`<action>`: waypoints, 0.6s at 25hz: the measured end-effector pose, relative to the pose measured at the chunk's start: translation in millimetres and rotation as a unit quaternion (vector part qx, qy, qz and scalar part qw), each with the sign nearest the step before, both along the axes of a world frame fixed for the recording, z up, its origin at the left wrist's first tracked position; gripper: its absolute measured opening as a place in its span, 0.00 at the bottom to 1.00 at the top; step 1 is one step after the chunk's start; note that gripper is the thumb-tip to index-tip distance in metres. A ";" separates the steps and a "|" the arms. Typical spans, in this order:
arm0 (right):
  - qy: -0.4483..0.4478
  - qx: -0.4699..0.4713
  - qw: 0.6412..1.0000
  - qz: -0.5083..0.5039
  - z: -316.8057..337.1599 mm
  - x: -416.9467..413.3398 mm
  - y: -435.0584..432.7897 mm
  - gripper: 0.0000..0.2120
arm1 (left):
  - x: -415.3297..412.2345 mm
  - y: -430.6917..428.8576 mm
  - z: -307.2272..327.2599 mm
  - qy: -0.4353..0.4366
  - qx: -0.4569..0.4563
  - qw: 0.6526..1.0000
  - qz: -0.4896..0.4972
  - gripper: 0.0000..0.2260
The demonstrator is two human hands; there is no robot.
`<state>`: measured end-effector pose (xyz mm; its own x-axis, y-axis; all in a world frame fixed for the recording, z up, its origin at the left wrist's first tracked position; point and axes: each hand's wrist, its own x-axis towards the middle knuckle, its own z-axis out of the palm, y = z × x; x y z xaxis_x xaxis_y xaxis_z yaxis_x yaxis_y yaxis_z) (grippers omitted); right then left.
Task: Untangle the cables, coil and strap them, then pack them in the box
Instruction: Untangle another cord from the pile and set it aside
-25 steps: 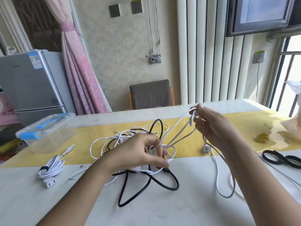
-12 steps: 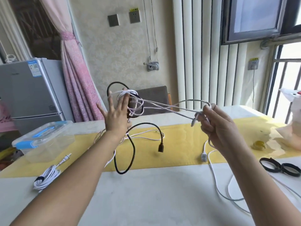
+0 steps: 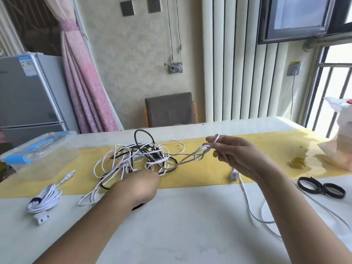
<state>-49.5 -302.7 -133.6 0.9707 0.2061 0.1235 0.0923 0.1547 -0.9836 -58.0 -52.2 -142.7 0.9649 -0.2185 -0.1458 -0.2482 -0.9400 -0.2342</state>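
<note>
A tangle of white and black cables (image 3: 137,157) lies on the yellow table runner (image 3: 192,178). My left hand (image 3: 141,185) is at its near edge, fingers curled down into the strands. My right hand (image 3: 236,155) is raised to the right of the tangle and pinches a white cable loop (image 3: 202,151) that stretches back to the pile. That white cable trails down past a small white plug (image 3: 233,175) and across the table at the right. A coiled, strapped white cable (image 3: 45,199) lies at the near left. The clear plastic box with blue latches (image 3: 38,151) stands at the left.
Two black strap loops (image 3: 322,187) lie at the right, near the table edge. A small yellow tape roll (image 3: 298,161) and a plastic bag (image 3: 341,145) sit at the far right. A chair (image 3: 169,109) stands behind the table.
My left hand, which held the tangle up in the air, has come down, and the tangle now lies on the runner. My right hand still holds the white cable.
</note>
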 end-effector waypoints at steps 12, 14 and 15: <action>-0.072 -0.242 0.967 0.001 9.5 -13.7 -4.9 0.11 | 4.1 -56.9 5.4 0.035 -0.660 0.747 -0.076 0.06; -0.100 -0.404 0.906 -0.077 9.8 -14.5 -14.5 0.08 | 8.7 -54.7 -2.1 0.022 -0.687 0.725 -0.042 0.07; -0.111 -0.441 0.880 -0.138 9.7 -14.4 -22.4 0.06 | 10.9 -51.6 -4.0 0.020 -0.709 0.705 -0.022 0.08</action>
<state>-63.9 -325.1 -123.9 0.9709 0.0770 0.2270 0.2120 -0.7174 -0.6636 -47.0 -103.8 -146.7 0.9540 -0.2011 0.2223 -0.2642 -0.2139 0.9404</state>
